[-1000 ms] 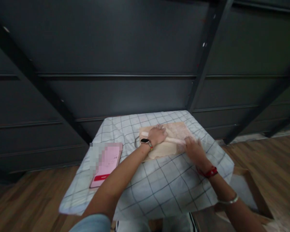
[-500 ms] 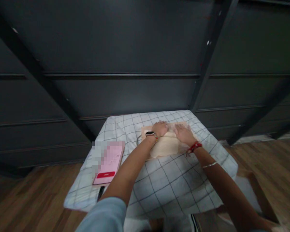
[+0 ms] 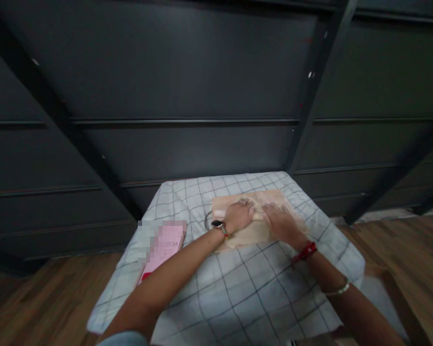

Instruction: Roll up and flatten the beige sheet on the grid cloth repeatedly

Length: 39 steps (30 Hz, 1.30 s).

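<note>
A beige, soft-looking flat piece [image 3: 254, 234] lies on a peach-coloured sheet [image 3: 223, 201]; I cannot tell its exact kind. My left hand [image 3: 240, 215], with a watch at the wrist, rests palm down on the beige piece, fingers stretched out. Beside it my right hand [image 3: 279, 222], wearing a red bracelet, also lies flat with fingers spread over the piece and sheet. Part of the beige piece is hidden beneath both hands. At the sheet's left edge shows a thin dark loop [image 3: 207, 221].
The table wears a white checked cloth [image 3: 238, 283]. A pink box-like item [image 3: 166, 245], partly blurred out, lies left of my forearm. A dark panelled wall [image 3: 191, 149] stands behind the table. An open cardboard box [image 3: 400, 298] sits at the lower right.
Both hands have slid nearer to me over the beige piece, uncovering more of its far part and the sheet. The view has tipped up slightly.
</note>
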Motion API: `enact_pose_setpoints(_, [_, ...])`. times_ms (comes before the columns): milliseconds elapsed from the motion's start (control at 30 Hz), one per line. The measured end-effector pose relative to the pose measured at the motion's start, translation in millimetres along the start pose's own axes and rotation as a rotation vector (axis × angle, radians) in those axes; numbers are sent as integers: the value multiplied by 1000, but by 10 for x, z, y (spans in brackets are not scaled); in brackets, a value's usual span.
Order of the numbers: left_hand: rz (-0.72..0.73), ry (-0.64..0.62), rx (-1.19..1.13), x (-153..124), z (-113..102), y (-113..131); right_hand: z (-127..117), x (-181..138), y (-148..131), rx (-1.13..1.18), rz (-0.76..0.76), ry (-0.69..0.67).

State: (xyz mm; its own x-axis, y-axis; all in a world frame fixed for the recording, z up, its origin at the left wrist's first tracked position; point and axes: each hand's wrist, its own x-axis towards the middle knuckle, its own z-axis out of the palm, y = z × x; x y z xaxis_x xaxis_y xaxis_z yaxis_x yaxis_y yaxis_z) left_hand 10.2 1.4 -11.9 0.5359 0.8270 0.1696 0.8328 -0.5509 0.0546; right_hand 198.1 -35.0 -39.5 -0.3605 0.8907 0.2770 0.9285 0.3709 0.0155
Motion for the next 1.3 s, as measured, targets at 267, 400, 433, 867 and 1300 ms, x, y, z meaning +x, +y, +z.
enact_pose_setpoints(267, [-381, -46, -71, 745, -123, -273, -141, 886, 233, 84, 184, -281])
enact_pose_setpoints(400, [-436, -38, -75, 873, -154, -322, -147, 1032, 287, 67, 183, -293])
enact_pose_setpoints(433, [-429, -36, -76, 866, -157, -316, -145, 1030, 290, 63, 183, -295])
enact_pose_setpoints(867, [-122, -63, 39, 139, -120, 61, -175, 303, 127, 108, 66, -261])
enact_pose_setpoints(1300, [-163, -133, -37, 300, -184, 52, -215, 417, 183, 102, 59, -226])
